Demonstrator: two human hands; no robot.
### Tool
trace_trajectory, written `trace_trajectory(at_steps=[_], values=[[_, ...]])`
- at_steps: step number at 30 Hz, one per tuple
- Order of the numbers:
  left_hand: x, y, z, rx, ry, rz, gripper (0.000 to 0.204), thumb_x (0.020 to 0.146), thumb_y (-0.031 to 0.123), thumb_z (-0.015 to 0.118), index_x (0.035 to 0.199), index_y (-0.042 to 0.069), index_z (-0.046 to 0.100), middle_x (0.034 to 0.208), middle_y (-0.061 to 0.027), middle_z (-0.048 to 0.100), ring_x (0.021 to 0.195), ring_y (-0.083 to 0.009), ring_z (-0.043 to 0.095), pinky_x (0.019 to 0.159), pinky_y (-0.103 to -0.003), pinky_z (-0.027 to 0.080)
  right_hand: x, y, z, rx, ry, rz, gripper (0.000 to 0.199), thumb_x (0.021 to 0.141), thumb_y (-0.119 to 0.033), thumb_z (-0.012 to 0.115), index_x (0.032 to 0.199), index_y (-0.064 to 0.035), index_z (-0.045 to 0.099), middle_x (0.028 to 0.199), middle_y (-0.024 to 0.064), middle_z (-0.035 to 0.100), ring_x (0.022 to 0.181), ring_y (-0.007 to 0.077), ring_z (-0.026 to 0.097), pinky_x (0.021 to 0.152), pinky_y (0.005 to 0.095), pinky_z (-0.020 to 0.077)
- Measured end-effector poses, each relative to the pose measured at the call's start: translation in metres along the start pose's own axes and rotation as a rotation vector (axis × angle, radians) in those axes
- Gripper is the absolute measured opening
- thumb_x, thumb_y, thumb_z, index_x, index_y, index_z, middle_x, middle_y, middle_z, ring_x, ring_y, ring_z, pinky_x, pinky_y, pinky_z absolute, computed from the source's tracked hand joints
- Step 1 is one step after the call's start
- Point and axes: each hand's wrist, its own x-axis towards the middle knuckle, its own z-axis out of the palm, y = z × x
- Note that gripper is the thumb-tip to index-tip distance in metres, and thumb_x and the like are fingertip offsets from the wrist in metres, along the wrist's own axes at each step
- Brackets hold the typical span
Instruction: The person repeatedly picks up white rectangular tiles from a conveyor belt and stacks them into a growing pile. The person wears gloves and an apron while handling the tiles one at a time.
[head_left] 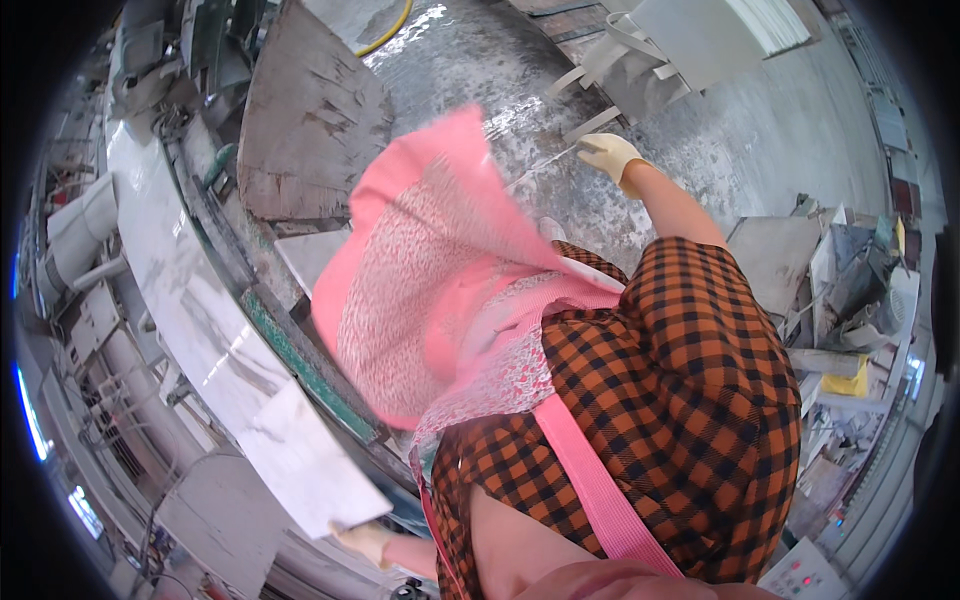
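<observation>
At the lower left, my left hand [365,541], in a pale cream glove, is at the near corner of a white, grey-veined stone tile [300,450]. Its fingers close over the tile's edge, some of them hidden. The tile lies in line with a long white slab surface [160,220]. My right hand [610,157], also in a pale glove, reaches out above the wet grey floor. Its fingers are apart, with nothing plainly held. A thin bright streak runs near its fingertips; I cannot tell what it is. A pink apron [400,290] billows between my arms.
A green rail [300,360] edges the slab surface. A worn brown-grey board [310,120] stands beyond it. Ahead lie a yellow hose [390,30] and a stand with pale slabs [690,40]. At right are piled scraps [850,280] and a control panel [800,572].
</observation>
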Motion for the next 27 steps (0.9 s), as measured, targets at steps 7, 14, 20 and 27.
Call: trace_trajectory(at_steps=[7, 14, 20, 27], values=[[-0.041, 0.082, 0.002, 0.202, -0.045, 0.413, 0.051, 0.095, 0.025, 0.057, 0.138, -0.003, 0.049, 0.128, -0.018, 0.059, 0.104, -0.0262, 0.062, 0.092, -0.035, 0.049, 0.032, 0.026, 0.008, 0.101, 0.004, -0.032, 0.039, 0.091, -0.038, 0.059, 0.12, -0.0115, 0.064, 0.117, 0.0146, 0.067, 0.103, 0.0355, 0.064, 0.088, 0.0433, 0.0497], [-0.05, 0.079, -0.012, 0.077, -0.09, 0.377, 0.045, 0.096, -0.001, 0.042, 0.14, 0.007, 0.049, 0.124, -0.017, 0.059, 0.103, -0.024, 0.06, 0.092, -0.032, 0.049, 0.112, 0.018, -0.007, 0.041, -0.094, -0.177, 0.044, 0.089, -0.043, 0.055, 0.116, -0.0102, 0.068, 0.116, 0.0148, 0.067, 0.107, 0.0344, 0.064, 0.092, 0.042, 0.0491], [-0.173, 0.105, 0.064, 0.186, 0.064, 0.424, 0.041, 0.092, 0.009, 0.051, 0.132, 0.003, 0.054, 0.12, -0.0174, 0.062, 0.101, -0.025, 0.062, 0.09, -0.032, 0.05, 0.185, 0.009, -0.072, 0.231, -0.168, -0.231, 0.047, 0.092, -0.043, 0.053, 0.12, -0.0088, 0.067, 0.115, 0.0136, 0.069, 0.109, 0.03, 0.064, 0.093, 0.0414, 0.0488], [-0.324, 0.147, 0.184, 0.307, 0.177, 0.442, 0.042, 0.087, 0.021, 0.061, 0.123, -0.001, 0.061, 0.114, -0.0179, 0.065, 0.098, -0.026, 0.065, 0.087, -0.032, 0.052, 0.31, 0.078, -0.219, 0.756, -0.024, -0.304, 0.043, 0.1, -0.044, 0.051, 0.099, -0.0054, 0.069, 0.1, 0.0069, 0.072, 0.1, 0.0172, 0.062, 0.096, 0.0394, 0.0476]])
